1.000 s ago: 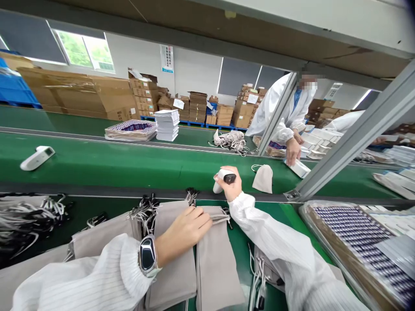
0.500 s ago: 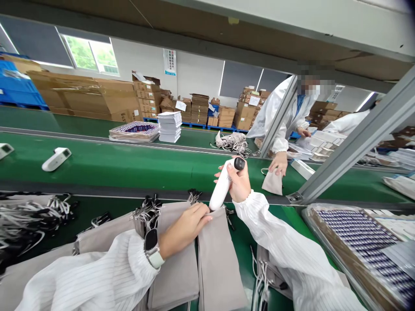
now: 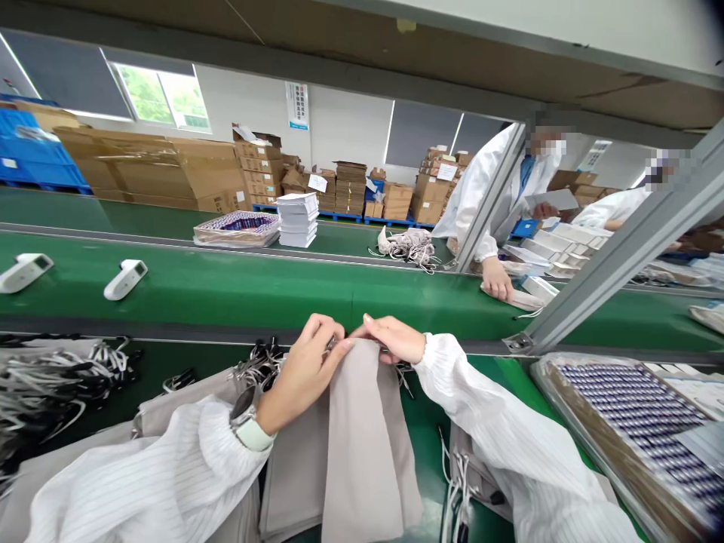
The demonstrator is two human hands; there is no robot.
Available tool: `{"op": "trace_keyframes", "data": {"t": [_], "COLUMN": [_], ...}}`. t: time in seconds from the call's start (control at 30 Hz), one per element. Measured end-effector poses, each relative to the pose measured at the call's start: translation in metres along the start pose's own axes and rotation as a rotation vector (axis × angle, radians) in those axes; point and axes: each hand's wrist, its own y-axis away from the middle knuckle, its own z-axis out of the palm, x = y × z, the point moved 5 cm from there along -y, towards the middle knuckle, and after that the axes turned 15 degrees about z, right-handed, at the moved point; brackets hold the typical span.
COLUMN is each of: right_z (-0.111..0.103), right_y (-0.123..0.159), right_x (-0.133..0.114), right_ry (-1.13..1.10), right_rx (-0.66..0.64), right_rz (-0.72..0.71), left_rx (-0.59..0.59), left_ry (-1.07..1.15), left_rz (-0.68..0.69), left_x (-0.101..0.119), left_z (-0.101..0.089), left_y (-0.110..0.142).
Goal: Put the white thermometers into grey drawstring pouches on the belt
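A long beige fabric pouch (image 3: 360, 445) stands raised by its upper end between my two hands. My left hand (image 3: 308, 369) pinches the left side of its top edge, the fingers closed. Over the right side of that edge, my right hand (image 3: 399, 339) is closed on the cloth, some fingertips hidden behind it. I cannot see the white device in either hand. Further flat beige pouches (image 3: 297, 475) lie under and to the left of my left hand. Pouches with white cords (image 3: 461, 483) lie below my right forearm.
Two white handheld devices (image 3: 125, 280) rest on the green belt (image 3: 271, 290). A co-worker's hand (image 3: 498, 279) holds a beige pouch beyond the belt. A slanted metal post (image 3: 616, 256) and a plastic-wrapped tray (image 3: 622, 422) stand at right. Corded bundles (image 3: 68, 385) lie at left.
The white device in my right hand is no longer visible. That hand has come down to the pouch, now lifted at its top. Devices on the belt have shifted right.
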Motion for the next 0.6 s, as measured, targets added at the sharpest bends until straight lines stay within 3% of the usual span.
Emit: {"op": "trace_keyframes", "data": {"t": [0.1, 0.2, 0.27, 0.33, 0.4, 0.47, 0.6], "right_z": [-0.019, -0.042, -0.06, -0.073, -0.077, -0.067, 0.002], "right_y": [-0.001, -0.008, -0.014, -0.017, -0.017, -0.016, -0.007], "right_x": [-0.006, 0.006, 0.02, 0.029, 0.029, 0.023, -0.006], "right_ry": [0.246, 0.494, 0.544, 0.537, 0.477, 0.341, 0.019], "right_rx": [0.402, 0.752, 0.908, 0.974, 0.931, 0.749, 0.011], "right_rz": [-0.22, -0.295, -0.271, -0.252, -0.255, -0.264, -0.342], "left_rx": [-0.066, -0.245, -0.372, -0.401, -0.286, -0.104, 0.163], "left_ry": [-0.054, -0.014, 0.093, 0.265, 0.438, 0.526, 0.527], "left_rz": [-0.096, -0.171, -0.208, -0.269, -0.343, -0.369, -0.324], "left_x": [-0.005, 0.0, 0.011, 0.021, 0.026, 0.023, 0.014], "left_z": [-0.006, -0.01, -0.012, -0.014, -0.019, -0.024, -0.031], "left_y": [-0.002, -0.004, -0.005, -0.004, -0.004, -0.005, -0.009]}}
